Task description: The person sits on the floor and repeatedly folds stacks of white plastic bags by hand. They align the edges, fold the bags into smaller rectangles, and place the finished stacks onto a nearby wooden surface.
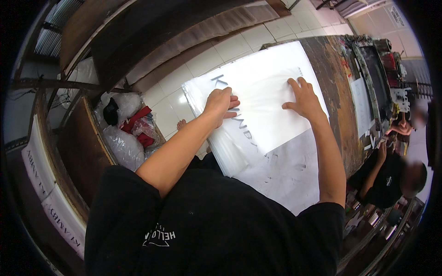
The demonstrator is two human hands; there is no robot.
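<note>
A stack of translucent plastic sheets or bags (220,148) with dark printed letters lies on the table, its left edges fanned out. On top is a smooth white sheet (269,115); whether it lies inside the top plastic layer I cannot tell. My left hand (221,106) rests over the printed letters near the stack's left side, fingers stretched to the right. Toward the far right part of the white sheet, my right hand (301,99) touches the surface with its fingers spread and slightly bent. Faint creases run through the sheet beside those fingertips.
Under the stack is a worn wooden table (329,69) with a stained white sheet (290,170). At left, a wooden bin (87,133) holds plastic bags and red material. Two other people (386,179) work at the right, near a dark frame (370,69). Tiled floor (175,73) shows beyond.
</note>
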